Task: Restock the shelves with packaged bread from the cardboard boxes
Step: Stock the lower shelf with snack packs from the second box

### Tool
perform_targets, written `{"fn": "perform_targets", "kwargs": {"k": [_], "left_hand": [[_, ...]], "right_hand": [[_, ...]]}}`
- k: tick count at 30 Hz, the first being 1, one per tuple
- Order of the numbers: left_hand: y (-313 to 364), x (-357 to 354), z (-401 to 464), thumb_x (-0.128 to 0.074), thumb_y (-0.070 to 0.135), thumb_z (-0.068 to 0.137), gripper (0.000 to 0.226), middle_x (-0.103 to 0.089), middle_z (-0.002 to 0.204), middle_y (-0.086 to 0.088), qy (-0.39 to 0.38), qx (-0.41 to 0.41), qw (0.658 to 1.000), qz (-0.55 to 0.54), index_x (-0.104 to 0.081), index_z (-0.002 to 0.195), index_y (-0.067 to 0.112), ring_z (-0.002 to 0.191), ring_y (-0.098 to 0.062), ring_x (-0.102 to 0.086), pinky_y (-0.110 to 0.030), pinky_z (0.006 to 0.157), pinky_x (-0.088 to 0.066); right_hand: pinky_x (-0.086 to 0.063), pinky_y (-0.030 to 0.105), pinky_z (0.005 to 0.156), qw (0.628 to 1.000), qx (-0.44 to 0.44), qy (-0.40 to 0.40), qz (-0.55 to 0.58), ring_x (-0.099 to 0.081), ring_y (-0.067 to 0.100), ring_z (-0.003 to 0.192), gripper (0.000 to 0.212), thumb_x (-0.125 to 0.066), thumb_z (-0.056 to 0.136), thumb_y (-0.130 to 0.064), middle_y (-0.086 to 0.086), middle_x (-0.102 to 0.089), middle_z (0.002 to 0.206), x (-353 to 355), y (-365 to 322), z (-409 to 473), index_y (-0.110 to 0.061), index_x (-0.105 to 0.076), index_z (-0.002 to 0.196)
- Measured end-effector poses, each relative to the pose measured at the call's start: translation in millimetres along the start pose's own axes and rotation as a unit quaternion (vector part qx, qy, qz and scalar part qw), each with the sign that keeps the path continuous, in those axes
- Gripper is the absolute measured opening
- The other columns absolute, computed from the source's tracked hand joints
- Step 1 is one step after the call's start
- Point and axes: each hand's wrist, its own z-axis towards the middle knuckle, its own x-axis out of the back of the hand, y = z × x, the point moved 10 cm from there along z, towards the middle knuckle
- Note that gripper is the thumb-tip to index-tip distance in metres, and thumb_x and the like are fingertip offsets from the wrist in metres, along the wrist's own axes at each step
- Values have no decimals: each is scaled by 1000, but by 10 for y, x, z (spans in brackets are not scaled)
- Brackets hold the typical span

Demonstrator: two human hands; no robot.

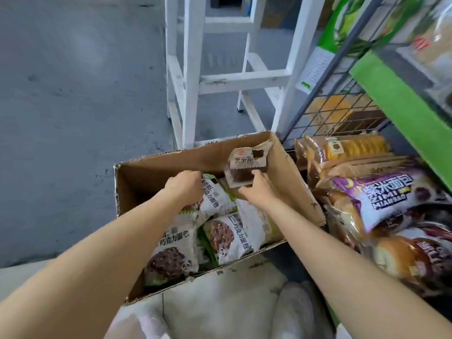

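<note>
My only view comes from my head, wide-angle, tilted steeply down and forward. It sits close over the cardboard box (212, 155) at six o'clock, with the white stool (193, 77) at twelve and shelves (401, 99) at two.

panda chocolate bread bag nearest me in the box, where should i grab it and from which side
Grip the panda bag by its upper half, coming straight down from above. It lies face up and flat against the near wall of the cardboard box, so its lower edge is boxed in, while its top is open. Both hands are busy now: the right hand holds a brown pack.
</note>
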Motion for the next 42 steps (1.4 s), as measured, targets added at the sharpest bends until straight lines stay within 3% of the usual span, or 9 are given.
{"fn": "perform_targets", "kwargs": {"k": [6, 10, 14, 20, 23, 26, 30, 35, 42], "left_hand": [[-217, -549, 526, -67, 53, 76, 90, -32, 146, -13, -68, 4, 998, -5, -24, 145, 14, 133, -36, -32, -52, 106, -34], [-232, -821, 689, -69, 64, 67, 112, -26, 149, -13, -97, 7, 995, 10, -9, 150, 18, 135, -37, -28, -57, 107, -29], [-293, -984, 755, -73, 67, 59, 131, -24, 146, -17, -97, 45, 993, 48, 8, 150, 20, 135, -38, -25, -58, 106, -25], [-291, -647, 710, -78, 52, 64, 93, -41, 129, -15, 24, 84, 996, -36, -33, 132, 6, 123, -34, -37, -52, 98, -38], [-281, -553, 650, -78, 49, 66, 75, -51, 122, -14, -21, 62, 997, -47, -49, 122, 8, 115, -35, -46, -47, 97, -44], [-136, -577, 467, -77, 43, 69, 74, -52, 124, -12, -49, 28, 996, -75, -40, 127, 14, 115, -34, -49, -45, 94, -46], [-27, -217, 121, -76, 32, 73, 55, -61, 106, -10, 63, 27, 983, -170, -32, 102, 15, 97, -35, -60, -41, 73, -49], [133, 749, -555, -79, 33, 69, 58, -64, 107, -10, 218, -5, 921, -322, -43, 109, 12, 98, -32, -61, -45, 80, -52], [836, 1901, -1368, -79, 36, 68, 57, -65, 106, -6, 307, -98, 879, -352, -45, 108, 16, 100, -29, -61, -45, 81, -52]], "right_hand": [[-29, 40, 113, 975, -102, 89, 179, -33, 27, 138, 103, -78, 71, -36, 8, -29, 151, -99, 402, 786, -9, -14, 147], [-37, 41, 106, 965, -92, 160, 187, -44, 27, 129, 84, -79, 71, -33, 6, -48, 140, -61, 494, 978, -14, -33, 139], [-47, 33, 93, 979, -33, 109, 170, -59, 23, 110, 45, -76, 75, -33, 2, -66, 118, -151, 388, 1017, -20, -62, 116], [-49, 40, 94, 972, -44, 137, 188, -61, 26, 106, 31, -76, 75, -27, 7, -67, 110, -97, 506, 863, -21, -67, 105], [-52, 46, 90, 947, -90, 128, 281, -64, 29, 102, 24, -76, 77, -22, 4, -66, 105, -105, 621, 664, -20, -64, 97], [-53, 51, 86, 945, -71, 138, 287, -64, 31, 100, 25, -77, 73, -31, 5, -68, 108, -55, 689, 633, -24, -64, 94], [-53, 53, 85, 934, -19, 164, 316, -63, 27, 104, 18, -70, 76, -38, 0, -65, 112, 321, 453, 309, -38, -62, 92], [-58, 43, 70, 871, 41, 215, 441, -64, 20, 89, 15, -63, 89, -13, 0, -64, 101, 1098, 28, -468, -23, -57, 99], [-55, 50, 83, 852, 128, 334, 383, -67, 26, 88, 19, -72, 81, -28, -9, -56, 79, 2466, -471, -1402, -28, -54, 74]]}}
